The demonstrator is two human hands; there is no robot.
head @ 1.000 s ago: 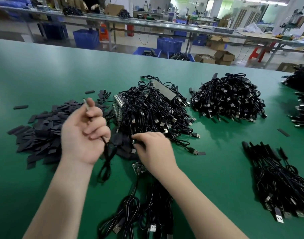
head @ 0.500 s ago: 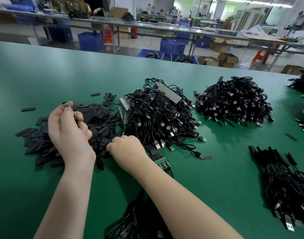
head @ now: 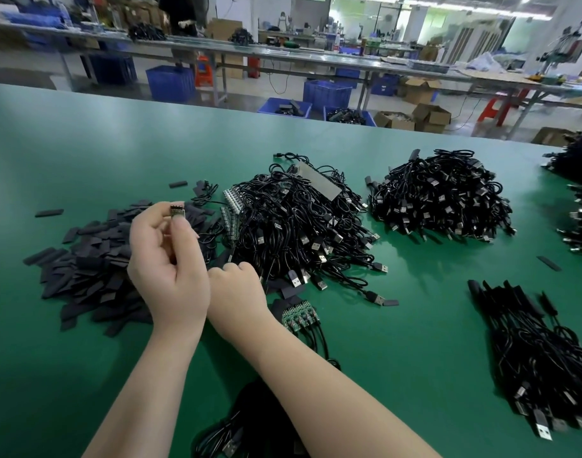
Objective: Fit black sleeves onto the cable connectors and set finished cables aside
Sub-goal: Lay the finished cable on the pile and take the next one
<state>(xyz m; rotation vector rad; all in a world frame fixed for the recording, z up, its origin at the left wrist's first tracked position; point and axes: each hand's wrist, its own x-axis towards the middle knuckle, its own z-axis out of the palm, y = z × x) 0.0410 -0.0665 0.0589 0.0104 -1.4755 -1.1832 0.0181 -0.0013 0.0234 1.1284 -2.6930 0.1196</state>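
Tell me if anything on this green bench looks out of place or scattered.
A few black sleeves lie apart from the sleeve pile: one to its left, one behind it, one far right on the green table. Otherwise nothing stands out. The left hand pinches a connector; the right hand reaches into the cable heap.

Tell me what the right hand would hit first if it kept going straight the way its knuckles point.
Most likely the big cable pile: the right hand points up and away over the table, and the pile's near edge lies just beyond its knuckles. Depth is hard to judge; loose sleeves by its fingertips might come first.
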